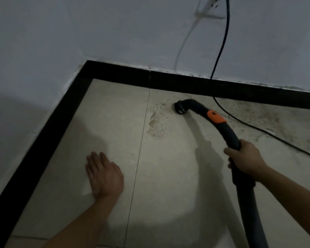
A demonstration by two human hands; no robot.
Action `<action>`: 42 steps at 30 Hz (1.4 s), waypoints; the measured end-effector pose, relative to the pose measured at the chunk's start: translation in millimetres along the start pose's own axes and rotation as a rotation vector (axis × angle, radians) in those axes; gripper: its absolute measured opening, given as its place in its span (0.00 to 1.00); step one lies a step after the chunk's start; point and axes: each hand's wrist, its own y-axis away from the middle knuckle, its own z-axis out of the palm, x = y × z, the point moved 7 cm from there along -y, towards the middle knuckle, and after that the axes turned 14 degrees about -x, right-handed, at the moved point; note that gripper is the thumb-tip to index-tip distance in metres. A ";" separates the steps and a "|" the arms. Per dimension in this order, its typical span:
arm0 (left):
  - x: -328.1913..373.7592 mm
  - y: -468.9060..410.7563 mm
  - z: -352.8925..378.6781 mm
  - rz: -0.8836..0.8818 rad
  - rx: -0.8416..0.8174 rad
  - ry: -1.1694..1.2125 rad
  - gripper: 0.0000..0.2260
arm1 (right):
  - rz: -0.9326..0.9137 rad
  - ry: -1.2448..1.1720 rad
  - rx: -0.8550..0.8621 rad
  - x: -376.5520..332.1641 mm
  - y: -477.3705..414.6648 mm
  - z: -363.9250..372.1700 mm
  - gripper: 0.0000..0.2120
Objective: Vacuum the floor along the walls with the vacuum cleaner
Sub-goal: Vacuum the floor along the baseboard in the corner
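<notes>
- Right hand fingers grip the wand; nozzle sits on the floor by the skirting.
- Crumbs lie just left of the nozzle.
- Left hand flat, fingers straight.

We are seeing dim, soft footage; the black curved vacuum hose is casting a shadow across the pale tiled floor.

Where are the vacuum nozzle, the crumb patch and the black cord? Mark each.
vacuum nozzle [180, 106]: head view, on its black mouth by the floor.
crumb patch [157, 120]: head view, middle of the scattered debris.
black cord [220, 51]: head view, on the stretch hanging down the wall.
</notes>
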 end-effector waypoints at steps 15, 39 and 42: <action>-2.8 -4.5 7.3 -0.032 0.010 -0.079 0.25 | -0.131 -0.109 -0.005 -96.5 -66.2 75.9 0.11; -2.4 -1.4 2.5 -0.021 -0.013 -0.046 0.26 | 0.003 0.041 0.004 -10.0 9.3 20.6 0.10; -1.2 -2.7 1.4 -0.017 -0.008 -0.046 0.26 | -0.030 -0.025 0.019 -35.1 0.7 47.0 0.11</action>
